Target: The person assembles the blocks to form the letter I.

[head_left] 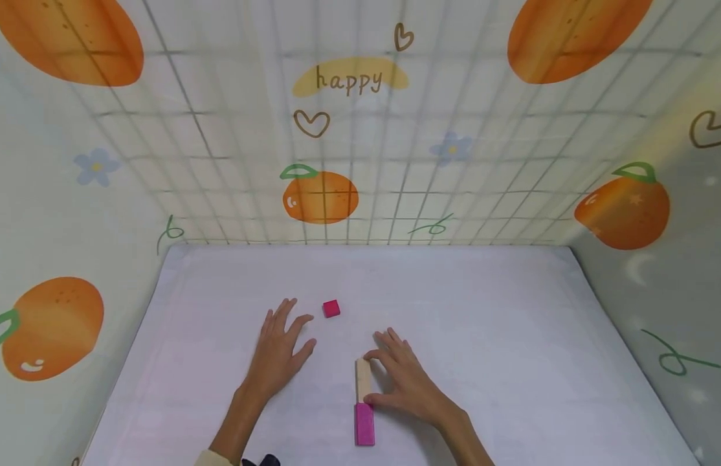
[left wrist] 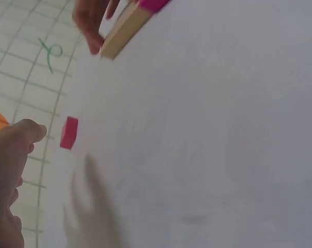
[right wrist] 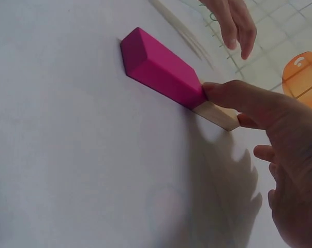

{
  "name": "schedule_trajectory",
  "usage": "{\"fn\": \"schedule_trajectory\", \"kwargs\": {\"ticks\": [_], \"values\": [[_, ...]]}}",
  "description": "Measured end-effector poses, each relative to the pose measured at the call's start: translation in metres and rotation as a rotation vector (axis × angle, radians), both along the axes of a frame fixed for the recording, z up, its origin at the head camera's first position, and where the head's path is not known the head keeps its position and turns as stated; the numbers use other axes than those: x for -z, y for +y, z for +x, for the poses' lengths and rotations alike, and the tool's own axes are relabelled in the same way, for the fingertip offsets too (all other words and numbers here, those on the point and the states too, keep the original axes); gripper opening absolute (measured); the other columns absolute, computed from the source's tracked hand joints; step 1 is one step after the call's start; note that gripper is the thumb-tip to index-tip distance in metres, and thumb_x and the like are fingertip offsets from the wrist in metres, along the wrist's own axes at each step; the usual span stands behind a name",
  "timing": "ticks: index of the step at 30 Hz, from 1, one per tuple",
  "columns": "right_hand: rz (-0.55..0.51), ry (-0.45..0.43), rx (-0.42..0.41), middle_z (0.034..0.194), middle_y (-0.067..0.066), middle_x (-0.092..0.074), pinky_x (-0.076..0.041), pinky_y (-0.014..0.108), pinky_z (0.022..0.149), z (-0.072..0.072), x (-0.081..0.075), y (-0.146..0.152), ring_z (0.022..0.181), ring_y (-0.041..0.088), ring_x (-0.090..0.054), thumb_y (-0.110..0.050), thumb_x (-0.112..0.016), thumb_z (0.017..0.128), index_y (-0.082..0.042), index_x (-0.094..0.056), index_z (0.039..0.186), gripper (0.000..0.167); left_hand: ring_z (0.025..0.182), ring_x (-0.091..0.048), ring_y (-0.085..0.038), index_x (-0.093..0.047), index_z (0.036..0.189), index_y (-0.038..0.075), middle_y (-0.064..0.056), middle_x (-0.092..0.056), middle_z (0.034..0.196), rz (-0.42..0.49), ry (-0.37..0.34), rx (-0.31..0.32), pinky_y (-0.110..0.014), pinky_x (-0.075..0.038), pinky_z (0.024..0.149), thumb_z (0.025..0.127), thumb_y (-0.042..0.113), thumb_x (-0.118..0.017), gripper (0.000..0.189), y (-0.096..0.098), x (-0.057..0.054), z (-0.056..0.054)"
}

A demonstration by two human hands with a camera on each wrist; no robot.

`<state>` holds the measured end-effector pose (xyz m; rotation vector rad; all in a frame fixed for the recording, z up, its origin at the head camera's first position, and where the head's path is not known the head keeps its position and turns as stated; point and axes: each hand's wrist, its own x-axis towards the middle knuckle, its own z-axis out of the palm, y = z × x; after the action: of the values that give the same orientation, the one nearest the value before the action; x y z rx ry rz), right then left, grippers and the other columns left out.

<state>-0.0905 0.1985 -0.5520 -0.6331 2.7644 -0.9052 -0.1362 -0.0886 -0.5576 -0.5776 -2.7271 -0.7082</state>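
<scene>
Right hand (head_left: 410, 385) pinches plain block (head_left: 363, 380)

The backdrop (head_left: 244, 139) rises on three sides, pale and printed with oranges (head_left: 321, 198), hearts (head_left: 311, 124), blue flowers (head_left: 96, 167) and the word "happy" (head_left: 350, 80); dark grid lines show across its far side. The white table (head_left: 500, 310) lies below it and carries three blocks, all near its middle.

The left hand (head_left: 274, 362) is over the table's left half, fingers spread; its grip is released and holds nothing; its shadow falls apart from it in the left wrist view. The right hand's grip is on the plain block, index finger at the far end, thumb at the near end by the seam with the pink block (head_left: 365, 425); the other fingers extend beyond.

The pink block lies flat, nearest the person, its long side pointing away; the plain block, narrower, continues that line, the two appearing to meet end to end. The red block (head_left: 331, 309), smallest of all, lies farther off; it is just beside the left hand's fingertips, untouched, and well apart from the other two.
</scene>
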Motion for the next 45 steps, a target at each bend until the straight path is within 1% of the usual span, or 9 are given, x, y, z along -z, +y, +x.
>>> {"fn": "schedule_trajectory", "kwargs": {"ticks": [4,7,13,15,18,23,30,36,45], "values": [[-0.002,0.007,-0.003,0.159,0.013,-0.031,-0.011,0.064,0.116,0.0,0.002,0.0,0.151,0.035,-0.01,-0.054,-0.079,0.076,-0.024,-0.059,0.128,0.062,0.144,-0.03,-0.034,-0.061,0.129,0.015,-0.018,-0.041,0.151,0.024,-0.019,-0.012,-0.058,-0.022,0.116,0.091,0.027,-0.072,0.042,0.0,0.003,-0.018],[0.005,0.008,-0.002,0.159,0.012,-0.031,-0.011,0.064,0.116,0.0,0.003,0.0,0.151,0.035,-0.01,-0.055,-0.079,0.077,-0.026,-0.059,0.127,0.062,0.145,-0.029,-0.034,-0.061,0.13,0.015,-0.018,-0.041,0.151,0.035,-0.048,-0.02,-0.057,-0.02,0.118,0.09,0.027,-0.073,0.043,0.001,0.005,-0.028],[0.001,0.01,0.0,0.159,0.014,-0.031,-0.01,0.065,0.116,0.0,0.002,0.001,0.151,0.036,-0.01,-0.055,-0.079,0.076,-0.026,-0.059,0.126,0.061,0.145,-0.027,-0.031,-0.061,0.132,0.015,-0.017,-0.039,0.152,0.032,-0.127,-0.036,-0.055,-0.016,0.119,0.089,0.032,-0.074,0.047,0.01,0.007,-0.041],[-0.003,0.008,-0.004,0.159,0.014,-0.031,-0.01,0.065,0.116,0.0,0.001,0.001,0.151,0.036,-0.009,-0.055,-0.08,0.076,-0.026,-0.059,0.126,0.061,0.145,-0.026,-0.031,-0.061,0.133,0.015,-0.016,-0.037,0.153,0.027,-0.157,-0.045,-0.055,-0.015,0.119,0.09,0.034,-0.074,0.049,0.013,0.009,-0.044],[0.005,0.012,-0.011,0.159,0.013,-0.031,-0.01,0.065,0.116,-0.001,0.002,0.001,0.151,0.035,-0.009,-0.056,-0.079,0.077,-0.026,-0.059,0.126,0.061,0.145,-0.026,-0.031,-0.061,0.132,0.015,-0.017,-0.037,0.153,0.035,-0.175,-0.058,-0.055,-0.015,0.119,0.089,0.035,-0.074,0.049,0.018,0.011,-0.046],[0.013,0.008,-0.002,0.159,0.013,-0.031,-0.011,0.065,0.116,-0.001,0.002,0.001,0.151,0.035,-0.009,-0.056,-0.079,0.076,-0.027,-0.059,0.125,0.06,0.145,-0.027,-0.031,-0.062,0.128,0.017,-0.016,-0.038,0.152,0.046,-0.194,-0.08,-0.053,-0.014,0.12,0.089,0.035,-0.074,0.044,0.026,0.016,-0.049],[0.021,-0.001,0.011,0.159,0.012,-0.03,-0.01,0.065,0.116,0.0,0.003,0.002,0.151,0.035,-0.009,-0.057,-0.078,0.076,-0.028,-0.058,0.127,0.062,0.145,-0.027,-0.029,-0.062,0.128,0.019,-0.014,-0.039,0.152,0.045,-0.212,-0.082,-0.052,-0.013,0.12,0.09,0.036,-0.073,0.044,0.031,0.02,-0.052],[0.014,-0.004,0.009,0.16,0.012,-0.03,-0.009,0.064,0.116,0.0,0.003,0.002,0.151,0.034,-0.009,-0.056,-0.079,0.076,-0.027,-0.058,0.128,0.063,0.144,-0.028,-0.028,-0.062,0.126,0.019,-0.013,-0.039,0.151,0.066,-0.209,-0.09,-0.051,-0.012,0.121,0.09,0.035,-0.073,0.041,0.031,0.022,-0.052],[0.02,-0.001,0.027,0.159,0.011,-0.031,-0.011,0.065,0.116,0.001,0.002,0.002,0.151,0.034,-0.01,-0.056,-0.08,0.074,-0.029,-0.059,0.128,0.063,0.143,-0.03,-0.029,-0.064,0.12,0.019,-0.015,-0.042,0.148,0.058,-0.151,-0.088,-0.053,-0.014,0.12,0.092,0.034,-0.072,0.033,0.033,0.024,-0.054]]}}
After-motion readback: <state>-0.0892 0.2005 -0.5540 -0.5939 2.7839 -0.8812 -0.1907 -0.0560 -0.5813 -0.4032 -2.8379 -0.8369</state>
